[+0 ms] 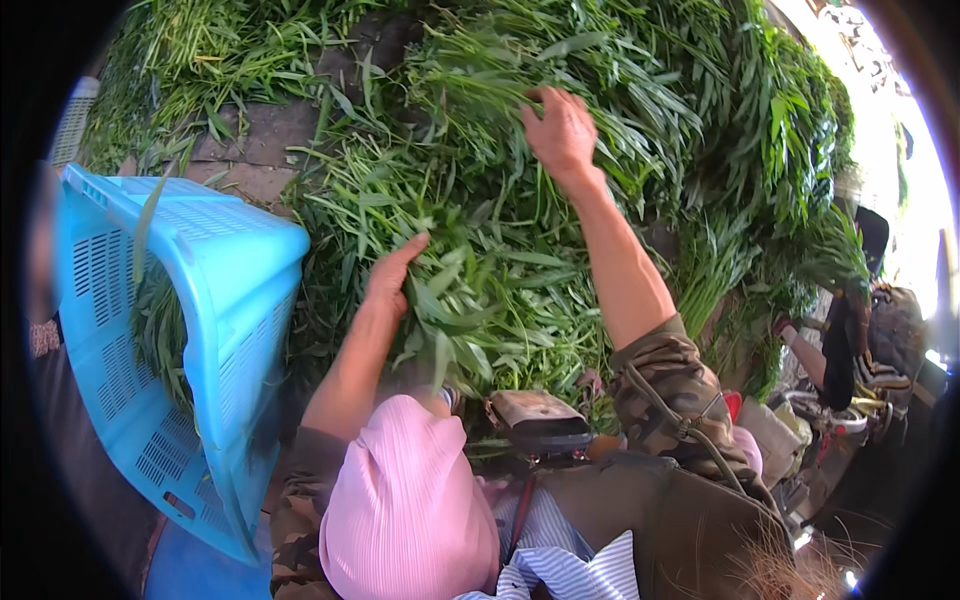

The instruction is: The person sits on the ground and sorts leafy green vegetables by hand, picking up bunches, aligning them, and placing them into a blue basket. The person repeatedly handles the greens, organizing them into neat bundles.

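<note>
My left hand (391,271) grips a loose bunch of long-leaved greens (450,300), which look like water spinach; its thumb points up and leaves hang past the palm. Farther forward, my right hand (562,131) touches a large heap of the same greens (637,90). Its fingers bend into the stems, and whether they have closed on any is hidden. Cut stems (375,199) lie between and ahead of both hands.
At my left a light-blue slotted plastic basket (247,225) lies tipped on its side, with greens (161,337) inside. A small worn case (536,420) sits before my lap. Another person's limb (806,356) shows at the right, near cluttered items (832,420).
</note>
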Tool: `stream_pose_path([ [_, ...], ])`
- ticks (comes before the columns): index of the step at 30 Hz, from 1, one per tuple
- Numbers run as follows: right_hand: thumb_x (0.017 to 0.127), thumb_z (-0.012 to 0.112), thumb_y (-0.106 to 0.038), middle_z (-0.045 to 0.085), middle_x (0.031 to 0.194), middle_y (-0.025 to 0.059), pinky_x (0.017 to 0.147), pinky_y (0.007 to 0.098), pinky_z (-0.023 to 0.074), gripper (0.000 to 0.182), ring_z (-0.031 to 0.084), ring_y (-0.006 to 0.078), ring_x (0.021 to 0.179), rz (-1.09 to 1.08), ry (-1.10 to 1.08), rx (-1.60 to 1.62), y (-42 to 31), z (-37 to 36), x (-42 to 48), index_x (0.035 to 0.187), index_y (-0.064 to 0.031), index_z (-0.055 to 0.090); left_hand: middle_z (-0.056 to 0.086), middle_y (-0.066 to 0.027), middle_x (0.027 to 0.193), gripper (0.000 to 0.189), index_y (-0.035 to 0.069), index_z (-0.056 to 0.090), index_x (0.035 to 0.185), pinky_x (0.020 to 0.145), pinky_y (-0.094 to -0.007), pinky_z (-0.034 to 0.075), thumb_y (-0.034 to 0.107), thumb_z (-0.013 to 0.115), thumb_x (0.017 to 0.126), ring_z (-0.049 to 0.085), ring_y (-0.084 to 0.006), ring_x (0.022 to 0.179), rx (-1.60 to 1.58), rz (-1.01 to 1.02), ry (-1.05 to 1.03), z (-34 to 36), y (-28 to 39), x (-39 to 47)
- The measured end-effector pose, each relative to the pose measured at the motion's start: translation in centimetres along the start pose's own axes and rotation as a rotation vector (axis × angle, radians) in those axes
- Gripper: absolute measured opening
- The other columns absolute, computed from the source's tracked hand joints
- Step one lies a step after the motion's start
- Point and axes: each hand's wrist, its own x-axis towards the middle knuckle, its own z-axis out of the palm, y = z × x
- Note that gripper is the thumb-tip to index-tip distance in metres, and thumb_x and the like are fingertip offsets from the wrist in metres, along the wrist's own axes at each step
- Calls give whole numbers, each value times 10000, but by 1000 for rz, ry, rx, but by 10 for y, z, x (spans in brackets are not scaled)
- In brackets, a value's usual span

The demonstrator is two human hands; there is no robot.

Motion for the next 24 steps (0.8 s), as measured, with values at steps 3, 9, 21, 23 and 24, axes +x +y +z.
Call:
stream_pose_path([
  [3, 799, 685, -322, 614, 1112, 109, 893, 445, 382, 393, 504, 279, 1105, 1, -172, -319, 16, -8, 11, 1098, -78, 612, 692, -102, 993, 348, 32, 633, 1082, 781, -405, 566, 219, 754, 815, 677, -244, 850, -4, 6, 32, 12, -1, -2],
  [9, 734, 755, -284, 559, 1171, 148, 879, 475, 380, 474, 482, 324, 1107, -93, -433, -236, 3, -10, 8, 1095, -38, 572, 679, -110, 1028, 387, 17, 605, 1148, 826, -394, 542, 192, 731, 827, 669, -250, 892, -109, 152, -52, 21, 0, -28],
  [21, 767, 690, -270, 636, 955, 228, 812, 497, 474, 483, 624, 410, 915, 113, -473, -192, 17, -5, 26, 1067, 26, 455, 673, -115, 1022, 318, 23, 622, 1078, 830, -375, 541, 174, 728, 819, 659, -234, 895, -145, -16, -175, 31, -19, -13],
  [23, 772, 648, -226, 634, 952, 223, 799, 501, 477, 382, 627, 401, 889, 21, -394, -189, 17, -11, 28, 1017, 18, 485, 668, -94, 990, 303, 36, 620, 1062, 833, -381, 537, 216, 711, 836, 651, -229, 874, -135, 18, -205, 31, -20, -13],
  [24, 771, 617, -169, 626, 921, 205, 757, 488, 489, 273, 627, 384, 852, -54, -342, -184, 16, -8, 24, 953, 8, 516, 664, -91, 977, 292, 41, 618, 1046, 827, -387, 536, 241, 698, 848, 647, -230, 863, -136, 55, -194, 30, -21, -15],
])
